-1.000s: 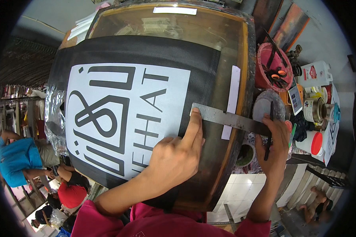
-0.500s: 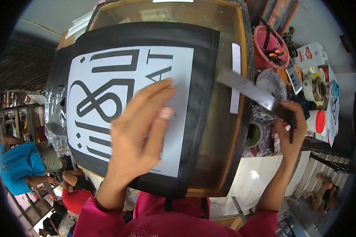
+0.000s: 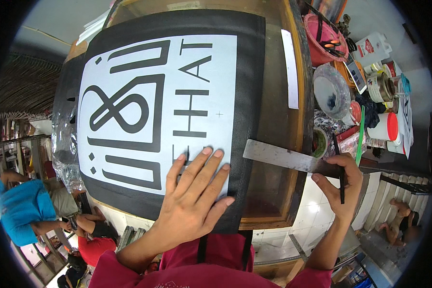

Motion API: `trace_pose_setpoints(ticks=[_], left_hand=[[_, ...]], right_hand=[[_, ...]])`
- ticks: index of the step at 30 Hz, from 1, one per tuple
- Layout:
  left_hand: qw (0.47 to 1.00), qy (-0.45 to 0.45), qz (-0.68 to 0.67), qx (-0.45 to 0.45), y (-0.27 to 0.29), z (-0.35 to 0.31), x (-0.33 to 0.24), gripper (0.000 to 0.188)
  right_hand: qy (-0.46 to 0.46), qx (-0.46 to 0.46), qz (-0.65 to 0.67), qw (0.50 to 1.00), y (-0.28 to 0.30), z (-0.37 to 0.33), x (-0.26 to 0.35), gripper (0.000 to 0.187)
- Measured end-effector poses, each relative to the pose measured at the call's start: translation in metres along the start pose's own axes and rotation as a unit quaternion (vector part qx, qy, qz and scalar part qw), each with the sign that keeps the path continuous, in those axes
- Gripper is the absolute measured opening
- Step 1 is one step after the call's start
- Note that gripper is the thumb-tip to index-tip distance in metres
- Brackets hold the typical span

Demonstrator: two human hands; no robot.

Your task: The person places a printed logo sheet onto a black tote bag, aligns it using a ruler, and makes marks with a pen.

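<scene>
My left hand [image 3: 193,201] lies flat, fingers spread, on the near right part of a white sheet [image 3: 223,72] printed with large black shapes and letters. Under the sheet is a black fabric piece [image 3: 250,62], apparently a bag, resting across a wood-framed panel [image 3: 278,192]. To the right, my right hand [image 3: 343,182] grips a flat metal ruler [image 3: 279,157] by its dark, stained end. The ruler's free end points left, at the fabric's right edge. A thin black pen-like stick [image 3: 342,189] is also held in the right hand.
A white strip [image 3: 290,69] lies on the panel's right side. Beyond stand a pink bucket [image 3: 312,29] with orange-handled scissors, a stained basin [image 3: 329,91], tins and a red-lidded tub [image 3: 386,127]. People sit or stand at lower left and far right.
My left hand has moved nearer and right across the sheet and flattened, uncovering more letters. The ruler has come nearer and left, its end now at the fabric's edge. The view has shifted slightly.
</scene>
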State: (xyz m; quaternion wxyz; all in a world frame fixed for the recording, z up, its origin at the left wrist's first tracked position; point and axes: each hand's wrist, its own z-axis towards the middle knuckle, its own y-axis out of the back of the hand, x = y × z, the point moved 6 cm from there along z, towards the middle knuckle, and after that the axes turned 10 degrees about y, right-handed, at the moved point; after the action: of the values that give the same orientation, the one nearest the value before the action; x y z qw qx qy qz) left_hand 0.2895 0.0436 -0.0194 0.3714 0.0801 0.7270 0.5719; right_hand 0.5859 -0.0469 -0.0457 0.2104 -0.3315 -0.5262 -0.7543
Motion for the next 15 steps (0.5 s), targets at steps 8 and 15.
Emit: trace_pose_setpoints(ticks=[8, 15], left_hand=[[0.997, -0.012, -0.008, -0.071, -0.001, -0.006, -0.006, 0.051], [0.994, -0.047, -0.052, -0.081, -0.020, -0.007, -0.023, 0.055]], right_hand=[[0.029, 0.046, -0.010, 0.998, -0.010, 0.000, 0.007, 0.042], [0.051, 0.059, -0.028, 0.997, -0.013, -0.001, 0.010, 0.044]])
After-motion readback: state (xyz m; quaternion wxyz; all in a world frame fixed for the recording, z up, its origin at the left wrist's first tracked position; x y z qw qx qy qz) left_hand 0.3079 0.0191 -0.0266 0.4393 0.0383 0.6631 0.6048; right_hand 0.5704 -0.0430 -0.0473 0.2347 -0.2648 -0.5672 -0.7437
